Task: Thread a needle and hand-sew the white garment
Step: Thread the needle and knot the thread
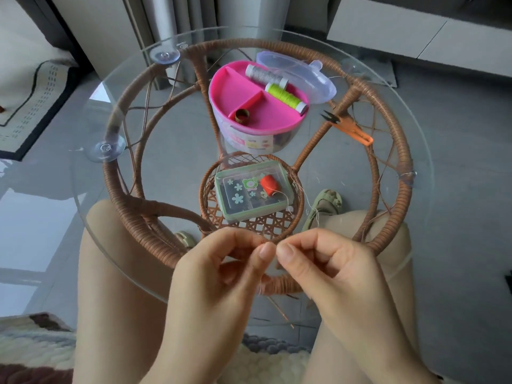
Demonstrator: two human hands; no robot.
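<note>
My left hand (221, 275) and my right hand (327, 270) meet thumb to thumb over the near edge of the round glass table (116, 245). Each pinches something very fine between thumb and forefinger; a needle cannot be made out. A thin pale thread (311, 210) runs from my right fingertips up toward the red spool (270, 185), which lies on a green plastic box (250, 196). The white garment is not in view.
A pink sewing kit (249, 106) stands at the table's middle with a grey spool (264, 74), a lime-green spool (285, 97) and a thimble (242, 115); its clear lid (302, 76) lies behind. Orange thread snips (349, 127) lie to the right. Wicker frame under the glass.
</note>
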